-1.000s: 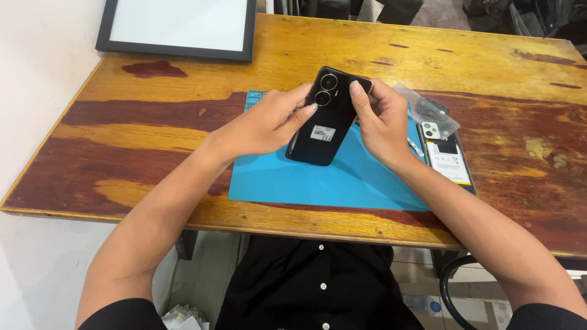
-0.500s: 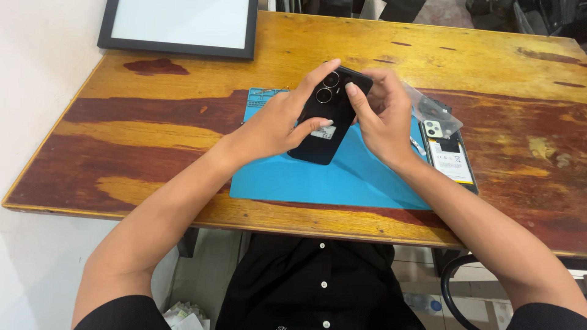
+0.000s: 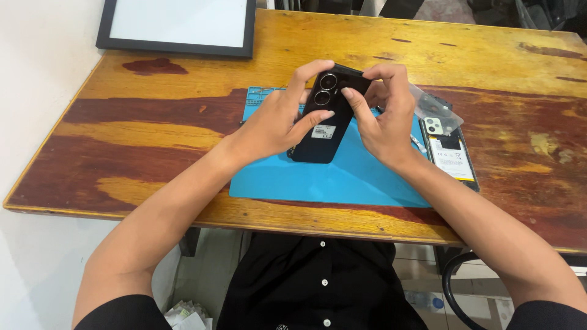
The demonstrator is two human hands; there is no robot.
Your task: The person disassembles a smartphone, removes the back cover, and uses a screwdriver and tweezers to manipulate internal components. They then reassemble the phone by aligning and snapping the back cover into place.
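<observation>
Black slab smartphone was held tilted, back up, above the blue rubber mat mid-table; left hand and right hand both closed round it; back cover looked still on, opening barely begun.

Worn wooden table, yellow and dark red patches, stands against a plain white wall. 1 black-framed white board lies at its far left corner. Lighting even.
</observation>
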